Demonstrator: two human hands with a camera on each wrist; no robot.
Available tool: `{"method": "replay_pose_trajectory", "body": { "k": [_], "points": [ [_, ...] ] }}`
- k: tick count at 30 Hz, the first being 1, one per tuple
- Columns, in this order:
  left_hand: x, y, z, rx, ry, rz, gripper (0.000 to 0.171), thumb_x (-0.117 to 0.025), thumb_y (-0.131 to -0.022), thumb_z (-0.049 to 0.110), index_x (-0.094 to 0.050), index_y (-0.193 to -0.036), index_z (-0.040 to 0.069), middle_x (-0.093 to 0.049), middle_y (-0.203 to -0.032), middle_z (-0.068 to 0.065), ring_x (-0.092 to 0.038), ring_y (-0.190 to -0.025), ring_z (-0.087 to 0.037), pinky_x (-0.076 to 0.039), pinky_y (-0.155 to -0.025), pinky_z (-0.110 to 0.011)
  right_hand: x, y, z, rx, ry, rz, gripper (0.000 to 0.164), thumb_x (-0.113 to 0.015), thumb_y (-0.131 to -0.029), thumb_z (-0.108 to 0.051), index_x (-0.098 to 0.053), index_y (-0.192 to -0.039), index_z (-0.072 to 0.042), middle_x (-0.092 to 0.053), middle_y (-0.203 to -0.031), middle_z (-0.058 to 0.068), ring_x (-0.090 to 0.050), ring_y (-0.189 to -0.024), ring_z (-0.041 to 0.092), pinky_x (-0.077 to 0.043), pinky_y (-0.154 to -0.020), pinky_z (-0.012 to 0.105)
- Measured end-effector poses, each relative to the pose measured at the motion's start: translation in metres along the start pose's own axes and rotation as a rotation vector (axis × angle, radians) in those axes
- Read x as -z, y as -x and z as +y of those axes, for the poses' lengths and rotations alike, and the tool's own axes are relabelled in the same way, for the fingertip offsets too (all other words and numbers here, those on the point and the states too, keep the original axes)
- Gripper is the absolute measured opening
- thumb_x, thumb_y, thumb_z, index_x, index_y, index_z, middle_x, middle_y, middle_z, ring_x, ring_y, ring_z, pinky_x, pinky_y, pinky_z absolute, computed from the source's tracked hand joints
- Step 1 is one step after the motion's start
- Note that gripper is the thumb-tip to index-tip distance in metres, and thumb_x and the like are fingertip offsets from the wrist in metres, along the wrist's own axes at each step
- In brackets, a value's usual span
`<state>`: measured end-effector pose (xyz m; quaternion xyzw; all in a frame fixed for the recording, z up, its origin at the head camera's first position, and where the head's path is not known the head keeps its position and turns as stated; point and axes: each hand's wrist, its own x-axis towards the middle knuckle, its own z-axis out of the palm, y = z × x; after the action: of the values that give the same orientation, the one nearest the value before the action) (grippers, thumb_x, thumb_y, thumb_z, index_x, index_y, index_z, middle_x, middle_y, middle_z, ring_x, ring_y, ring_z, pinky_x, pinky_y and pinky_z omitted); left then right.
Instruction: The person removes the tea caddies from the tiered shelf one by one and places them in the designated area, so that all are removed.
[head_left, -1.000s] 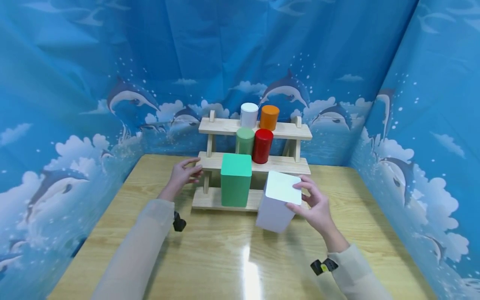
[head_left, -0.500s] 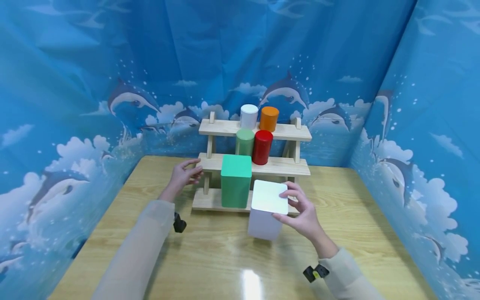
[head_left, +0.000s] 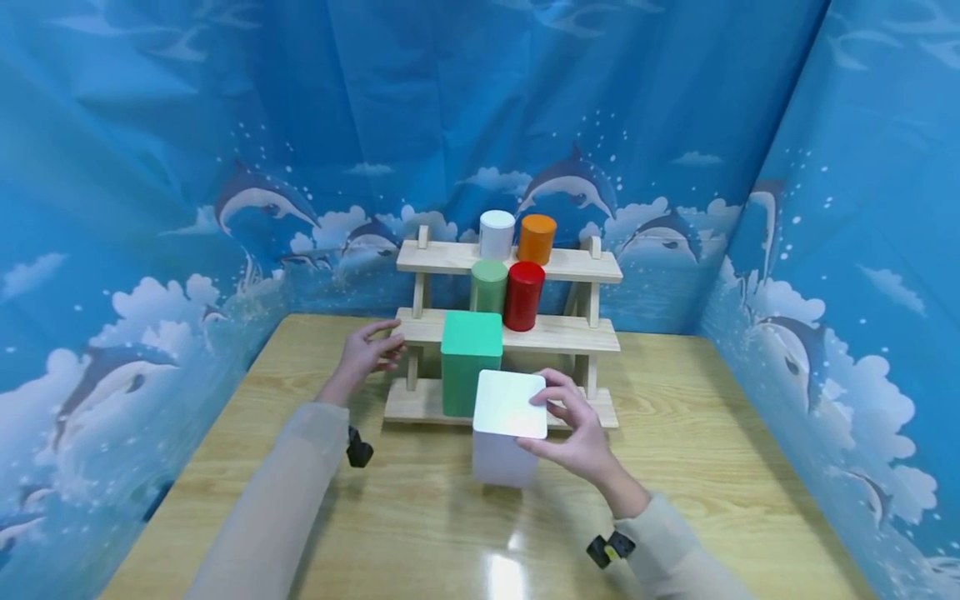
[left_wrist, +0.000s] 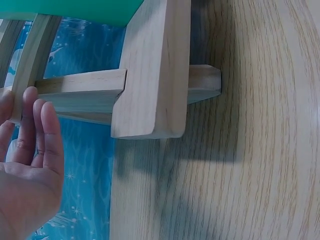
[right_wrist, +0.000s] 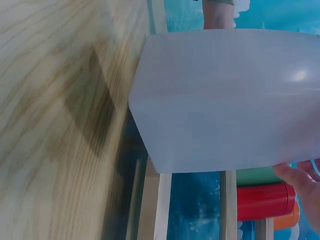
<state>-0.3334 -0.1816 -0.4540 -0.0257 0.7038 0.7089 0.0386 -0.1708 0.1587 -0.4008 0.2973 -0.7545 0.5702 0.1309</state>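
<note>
A tall white box (head_left: 504,450) is held by my right hand (head_left: 573,429), thumb and fingers pinching the right side near its top. In the right wrist view the box (right_wrist: 225,105) fills the middle, its bottom end clear of the tabletop. My left hand (head_left: 369,354) grips the left end of the middle shelf of a wooden three-tier stand (head_left: 570,331); in the left wrist view its fingers (left_wrist: 30,120) are against that shelf end. A tall green box (head_left: 472,333) stands on the bottom shelf, partly covered by the white box.
On the middle shelf stand a light green cylinder (head_left: 489,286) and a red cylinder (head_left: 524,296). A white cylinder (head_left: 497,236) and an orange cylinder (head_left: 537,240) stand on the top shelf. Dolphin-printed blue curtains (head_left: 337,125) enclose the wooden table (head_left: 420,525).
My right hand has carried the white box leftward and slightly towards me, straightening its tilt; it now overlaps the green box's lower right corner. The left hand has stayed at the shelf end.
</note>
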Motion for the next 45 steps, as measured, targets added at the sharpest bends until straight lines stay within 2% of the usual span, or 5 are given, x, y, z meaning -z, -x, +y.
{"method": "replay_pose_trajectory", "body": {
  "k": [7, 22, 33, 40, 45],
  "points": [
    [-0.001, 0.002, 0.0, -0.003, 0.014, 0.009, 0.044, -0.069, -0.085, 0.022, -0.056, -0.127, 0.014, -0.069, -0.086, -0.008, -0.065, -0.072, -0.019, -0.057, -0.069, -0.039, -0.014, -0.002, 0.002, 0.048, -0.038, -0.016, 0.044, -0.079, -0.065, 0.01, -0.055, -0.101, 0.003, -0.04, -0.129, 0.027, -0.042, -0.115, 0.04, -0.046, -0.091, 0.047],
    [-0.003, -0.001, 0.002, 0.014, -0.017, 0.049, 0.046, -0.068, -0.086, 0.024, -0.055, -0.129, 0.014, -0.068, -0.09, -0.01, -0.065, -0.074, -0.019, -0.053, -0.08, -0.048, -0.053, -0.013, 0.007, 0.177, -0.085, -0.05, 0.046, -0.08, -0.062, 0.01, -0.053, -0.099, 0.005, -0.038, -0.127, 0.029, -0.044, -0.11, 0.041, -0.041, -0.096, 0.049],
    [-0.004, -0.001, 0.0, 0.009, -0.013, 0.055, 0.046, -0.069, -0.085, 0.024, -0.056, -0.128, 0.015, -0.069, -0.087, -0.009, -0.065, -0.073, -0.019, -0.052, -0.08, -0.049, -0.075, -0.017, 0.004, 0.128, -0.04, -0.05, 0.045, -0.081, -0.065, 0.005, -0.053, -0.1, 0.003, -0.038, -0.13, 0.03, -0.045, -0.112, 0.038, -0.048, -0.091, 0.041],
    [-0.004, -0.002, 0.0, -0.004, -0.019, 0.04, 0.048, -0.07, -0.084, 0.026, -0.056, -0.129, 0.014, -0.068, -0.09, -0.011, -0.065, -0.074, -0.02, -0.055, -0.075, -0.044, -0.091, -0.02, 0.008, 0.154, -0.054, -0.034, 0.046, -0.081, -0.063, 0.005, -0.053, -0.099, 0.004, -0.035, -0.129, 0.033, -0.044, -0.114, 0.042, -0.046, -0.094, 0.037],
    [-0.003, 0.0, 0.001, -0.001, -0.001, 0.026, 0.048, -0.069, -0.085, 0.024, -0.055, -0.13, 0.013, -0.069, -0.088, -0.01, -0.066, -0.073, -0.02, -0.053, -0.079, -0.048, -0.1, -0.021, 0.011, 0.167, -0.052, -0.038, 0.046, -0.081, -0.063, 0.004, -0.053, -0.099, 0.003, -0.035, -0.128, 0.033, -0.044, -0.112, 0.043, -0.048, -0.091, 0.038]
  ]
}}
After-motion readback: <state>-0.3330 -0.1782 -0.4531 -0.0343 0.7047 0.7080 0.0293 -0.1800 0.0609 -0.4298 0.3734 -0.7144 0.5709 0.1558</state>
